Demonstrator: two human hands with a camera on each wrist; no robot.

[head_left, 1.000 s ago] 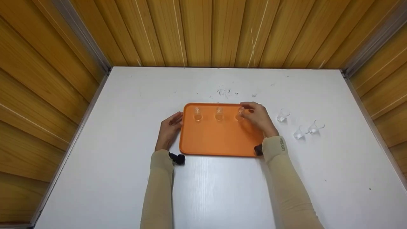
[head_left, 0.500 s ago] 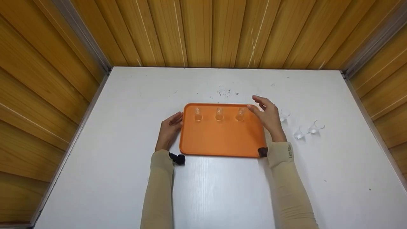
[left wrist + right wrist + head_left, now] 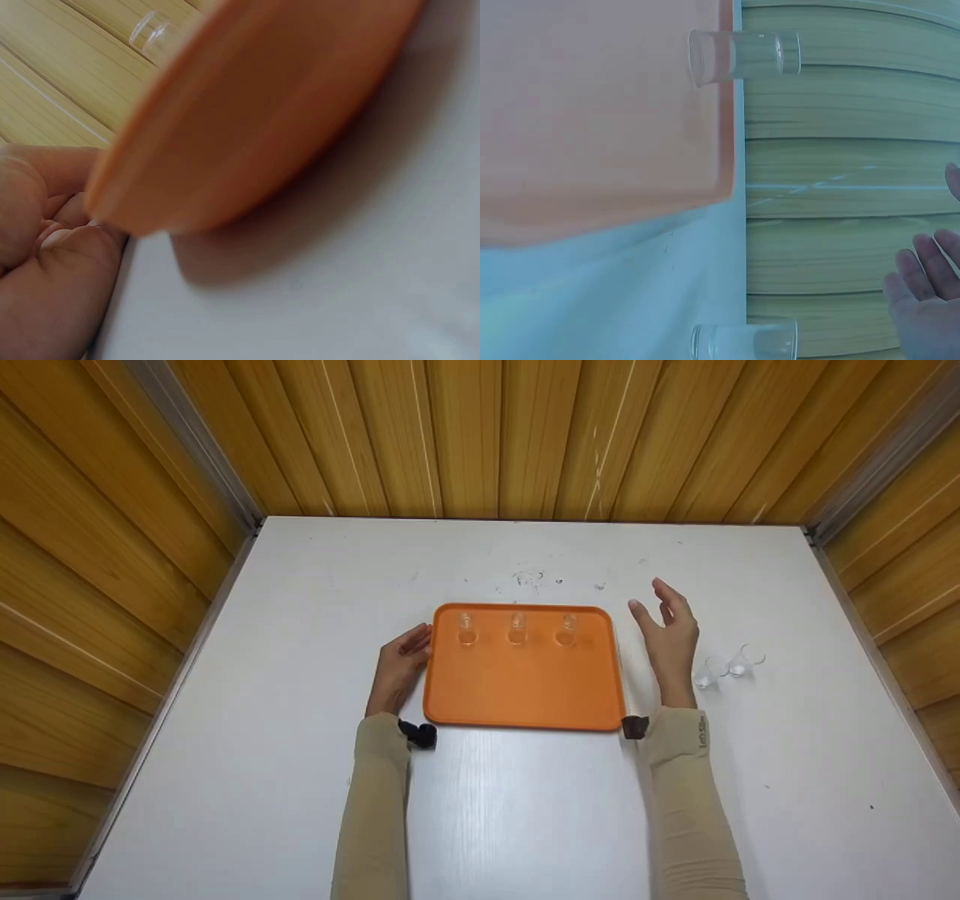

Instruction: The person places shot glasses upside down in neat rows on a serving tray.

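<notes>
My left hand (image 3: 397,671) rests at the left rim of an orange tray (image 3: 525,690), its fingertips against the edge and its fingers loosely bent. In the left wrist view, the tray's corner (image 3: 172,180) partly hides those fingers. Three small clear cups stand in a row along the tray's far side: a left cup (image 3: 466,630), a middle cup (image 3: 517,628) and a right cup (image 3: 566,630). Right of the tray my right hand (image 3: 670,645) hovers with thumb and fingers spread, holding nothing. A clear cup (image 3: 744,342) on the table shows low in the right wrist view; the right hand hides it from the head view.
Two more clear cups, a nearer cup (image 3: 706,673) and a farther cup (image 3: 741,662), stand close together on the white table (image 3: 810,750), right of the right hand. Wood-look panels (image 3: 517,442) rise behind the table and at both sides.
My right hand has let go of the right cup on the tray and moved right, off the tray, its fingers spreading. The left hand and the tray have stayed put.
</notes>
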